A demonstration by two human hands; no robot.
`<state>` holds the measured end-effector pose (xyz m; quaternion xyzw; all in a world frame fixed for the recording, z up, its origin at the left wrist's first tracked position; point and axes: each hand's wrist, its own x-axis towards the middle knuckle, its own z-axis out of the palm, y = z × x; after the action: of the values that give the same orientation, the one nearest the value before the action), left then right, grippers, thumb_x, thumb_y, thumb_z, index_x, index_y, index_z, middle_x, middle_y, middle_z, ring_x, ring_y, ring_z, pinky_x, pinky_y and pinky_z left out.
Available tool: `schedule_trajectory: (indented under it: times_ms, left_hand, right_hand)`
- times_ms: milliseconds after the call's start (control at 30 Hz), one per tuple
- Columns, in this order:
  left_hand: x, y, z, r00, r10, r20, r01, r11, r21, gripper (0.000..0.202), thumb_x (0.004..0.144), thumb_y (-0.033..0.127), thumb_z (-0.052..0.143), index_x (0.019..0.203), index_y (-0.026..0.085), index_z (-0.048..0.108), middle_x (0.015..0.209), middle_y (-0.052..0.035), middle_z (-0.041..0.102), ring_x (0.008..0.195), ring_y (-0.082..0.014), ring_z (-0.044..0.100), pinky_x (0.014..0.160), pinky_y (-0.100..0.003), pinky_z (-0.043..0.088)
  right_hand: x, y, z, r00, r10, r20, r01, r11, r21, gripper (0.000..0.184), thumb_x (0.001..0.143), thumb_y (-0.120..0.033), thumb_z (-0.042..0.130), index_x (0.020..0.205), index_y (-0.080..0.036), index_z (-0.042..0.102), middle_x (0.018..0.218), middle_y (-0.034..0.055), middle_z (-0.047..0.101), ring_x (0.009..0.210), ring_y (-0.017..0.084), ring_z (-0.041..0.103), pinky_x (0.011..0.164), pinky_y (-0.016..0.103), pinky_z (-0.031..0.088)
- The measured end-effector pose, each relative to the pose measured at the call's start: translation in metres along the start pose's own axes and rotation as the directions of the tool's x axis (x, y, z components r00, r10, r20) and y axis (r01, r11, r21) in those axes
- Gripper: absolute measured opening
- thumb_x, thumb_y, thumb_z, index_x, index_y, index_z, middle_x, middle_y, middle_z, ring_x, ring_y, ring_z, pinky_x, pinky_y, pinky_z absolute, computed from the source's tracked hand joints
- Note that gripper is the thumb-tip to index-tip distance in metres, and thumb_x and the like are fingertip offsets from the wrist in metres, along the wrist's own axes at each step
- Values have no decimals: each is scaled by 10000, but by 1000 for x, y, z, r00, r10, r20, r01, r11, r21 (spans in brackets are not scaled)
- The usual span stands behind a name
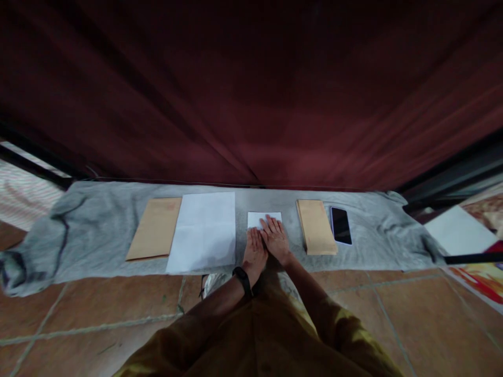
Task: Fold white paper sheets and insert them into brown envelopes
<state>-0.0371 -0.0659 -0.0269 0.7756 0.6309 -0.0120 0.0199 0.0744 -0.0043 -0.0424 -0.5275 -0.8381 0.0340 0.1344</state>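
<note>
My left hand point(254, 253) and my right hand point(275, 237) lie flat side by side, fingers stretched out, on a small folded white paper point(259, 218) on a grey cloth point(98, 225). A black band sits on my left wrist. The hands cover the near part of the paper. A larger white sheet point(204, 230) lies just left of them, and a brown envelope point(156, 228) lies further left. A stack of brown envelopes point(315, 226) is to the right.
A dark phone point(340, 225) lies face up beside the envelope stack. A dark red curtain point(251, 94) hangs behind the cloth. The floor is brown tile point(98, 309). A white sheet and colourful printed material point(479, 272) sit at the right edge.
</note>
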Motion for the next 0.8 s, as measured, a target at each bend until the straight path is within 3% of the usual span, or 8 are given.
schedule_trajectory:
  times_ms: [133,267,333,533,800]
  left_hand:
    - [10,-7,-11,999,39,-37,-40,999,-22,604,888,94,382,1479,-18,433,1495,-283,476,1486,-387,319,1226,-672,109]
    - [32,-19,-20,992,51,-111,-68,986,-154,591,949,178,365,1521,32,379,1603,-193,366,1528,-285,252,1273,-499,153]
    - [41,-23,-18,992,32,-126,-56,979,-198,586,982,241,342,1541,68,348,1634,-155,323,1538,-252,227,1271,-466,172]
    - [51,-31,-4,992,-43,-117,15,972,-236,644,1014,441,350,1566,112,303,1648,-163,284,1548,-275,191,1248,-517,192]
    - [52,-34,2,986,-119,-118,84,961,-265,599,1024,366,279,1567,114,312,1636,-124,326,1548,-234,194,1254,-475,200]
  right_hand:
    - [-2,1,-1,1000,-8,20,8,1000,-19,532,1042,-322,400,1566,-245,360,1652,81,280,1502,266,305,1218,479,242]
    - [-4,3,1,997,-48,52,50,998,-38,630,970,-250,472,1579,-183,326,1660,99,248,1526,268,242,1243,459,192]
    - [-4,3,3,998,-34,45,37,998,-51,633,957,-210,451,1576,-158,329,1646,105,285,1524,261,246,1245,461,191]
    - [-1,1,8,1000,5,15,-4,998,-59,582,993,-177,365,1574,-185,338,1637,75,318,1509,253,281,1227,464,235]
    - [1,-1,5,1000,25,16,-25,999,-40,534,1029,-227,364,1563,-222,366,1619,81,359,1496,244,317,1220,468,235]
